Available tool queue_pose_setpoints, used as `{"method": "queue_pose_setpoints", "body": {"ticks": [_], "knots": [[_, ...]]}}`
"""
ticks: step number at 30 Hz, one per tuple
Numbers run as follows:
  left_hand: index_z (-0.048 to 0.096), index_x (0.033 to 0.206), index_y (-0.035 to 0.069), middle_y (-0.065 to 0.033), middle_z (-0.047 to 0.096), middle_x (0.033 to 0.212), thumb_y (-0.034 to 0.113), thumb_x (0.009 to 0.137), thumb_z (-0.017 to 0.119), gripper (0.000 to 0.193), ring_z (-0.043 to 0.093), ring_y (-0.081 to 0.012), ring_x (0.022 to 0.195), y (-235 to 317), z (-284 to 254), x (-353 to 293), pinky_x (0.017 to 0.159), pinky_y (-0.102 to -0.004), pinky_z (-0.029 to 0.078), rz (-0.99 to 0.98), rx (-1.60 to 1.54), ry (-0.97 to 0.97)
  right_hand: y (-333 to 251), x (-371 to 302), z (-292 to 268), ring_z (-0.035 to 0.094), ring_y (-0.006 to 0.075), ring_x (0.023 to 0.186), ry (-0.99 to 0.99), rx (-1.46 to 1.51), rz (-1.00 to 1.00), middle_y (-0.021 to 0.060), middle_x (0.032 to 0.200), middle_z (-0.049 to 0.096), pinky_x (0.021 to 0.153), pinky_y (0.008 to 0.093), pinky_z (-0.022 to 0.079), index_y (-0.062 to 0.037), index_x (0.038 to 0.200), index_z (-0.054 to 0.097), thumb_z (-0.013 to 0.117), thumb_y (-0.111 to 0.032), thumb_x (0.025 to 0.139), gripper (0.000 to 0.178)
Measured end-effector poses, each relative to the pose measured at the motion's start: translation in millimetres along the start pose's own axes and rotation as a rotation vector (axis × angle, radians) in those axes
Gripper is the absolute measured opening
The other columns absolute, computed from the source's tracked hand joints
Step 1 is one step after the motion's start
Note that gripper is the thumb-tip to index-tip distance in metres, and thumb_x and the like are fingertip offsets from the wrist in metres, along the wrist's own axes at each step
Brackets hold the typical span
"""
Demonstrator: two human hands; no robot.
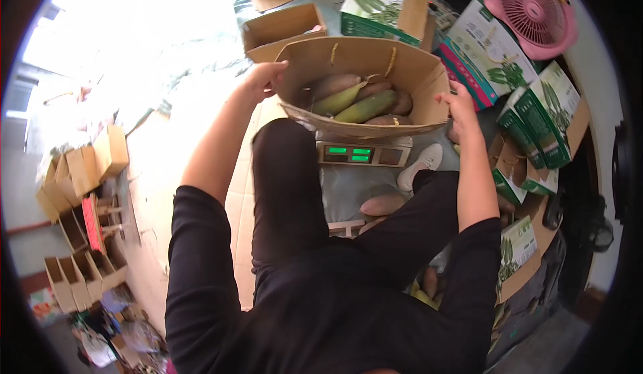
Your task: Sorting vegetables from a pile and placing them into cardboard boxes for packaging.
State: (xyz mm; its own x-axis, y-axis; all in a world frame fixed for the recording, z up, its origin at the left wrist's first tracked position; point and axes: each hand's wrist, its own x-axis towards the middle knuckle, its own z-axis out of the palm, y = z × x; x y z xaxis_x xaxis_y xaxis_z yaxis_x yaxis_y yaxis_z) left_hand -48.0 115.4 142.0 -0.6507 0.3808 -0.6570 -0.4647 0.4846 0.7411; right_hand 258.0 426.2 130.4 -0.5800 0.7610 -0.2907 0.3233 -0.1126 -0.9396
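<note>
Head view: our left hand (268, 82) and right hand (461, 104) hold opposite ends of an open box (365, 53); green and brown vegetables (367, 107) lie inside. The box is just behind the lit display (362, 151) of the scale (390, 156); whether they touch, we cannot tell

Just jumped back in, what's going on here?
A person holds an open cardboard box at opposite ends, left grip on one, right grip on the other. Inside lie long green and brownish vegetables. A digital scale, lit green, shows at the box's near side; whether the box rests on it is unclear.
</note>
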Motion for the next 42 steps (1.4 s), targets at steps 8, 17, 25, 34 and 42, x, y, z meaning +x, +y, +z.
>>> {"method": "queue_pose_setpoints", "body": {"ticks": [8,17,25,34,42], "knots": [[0.06,0.09,0.017,0.0047,0.055,0.077,0.039,0.082,0.064,0.024,0.051,-0.0086,0.076,-14.5,-90.2,-27.8,0.079,-0.0298,0.039,0.085,-0.112,0.065,-50.7,-24.0,83.5,0.058,0.0157,0.095,-0.155,-0.007,-0.019,0.0077,0.1,0.063,0.077,0.0285,0.046,-0.0026,0.13,0.04,0.058,-0.01,0.082,0.051],[0.044,0.134,0.019,0.0016,0.044,0.132,0.055,0.075,0.067,0.073,0.045,-0.0132,0.11,-182.0,-250.9,-73.8,0.098,-0.0382,0.028,0.002,-0.273,0.315,-52.8,-69.2,251.9,0.056,0.0169,0.085,-0.506,-0.242,-0.096,0.011,0.105,0.057,0.062,0.0312,0.047,-0.004,0.125,0.045,0.067,-0.018,0.072,0.059],[0.04,0.136,0.009,-0.0053,0.037,0.14,0.048,0.081,0.064,0.071,0.038,-0.0231,0.122,-340.1,-358.4,-153.5,0.103,-0.039,0.03,-0.095,-0.342,0.542,34.3,-154.2,400.6,0.055,0.0335,0.105,-0.762,-0.651,0.174,0.0258,0.113,0.055,0.088,0.0382,0.046,0.0057,0.127,0.036,0.068,-0.017,0.065,0.074],[0.056,0.116,0.003,-0.0125,0.057,0.111,0.039,0.082,0.064,0.051,0.049,-0.0285,0.108,-471.7,-359.4,-244.4,0.095,-0.0447,0.035,-0.163,-0.091,0.735,65.4,-248.4,420.0,0.064,0.0303,0.075,-1.362,-0.742,0.193,0.0162,0.097,0.063,0.071,0.0412,0.053,-0.0021,0.107,0.061,0.06,-0.014,0.076,0.033],[0.057,0.115,0.002,-0.0136,0.06,0.109,0.028,0.083,0.063,0.042,0.055,-0.0276,0.1,-337.6,-317.2,-197.4,0.088,-0.0385,0.043,0.307,0.309,0.698,10.2,-174.2,346.5,0.063,0.0275,0.086,-0.765,-0.221,-0.303,0.0151,0.091,0.066,0.075,0.038,0.05,-0.002,0.099,0.063,0.058,-0.011,0.072,0.028]]}}
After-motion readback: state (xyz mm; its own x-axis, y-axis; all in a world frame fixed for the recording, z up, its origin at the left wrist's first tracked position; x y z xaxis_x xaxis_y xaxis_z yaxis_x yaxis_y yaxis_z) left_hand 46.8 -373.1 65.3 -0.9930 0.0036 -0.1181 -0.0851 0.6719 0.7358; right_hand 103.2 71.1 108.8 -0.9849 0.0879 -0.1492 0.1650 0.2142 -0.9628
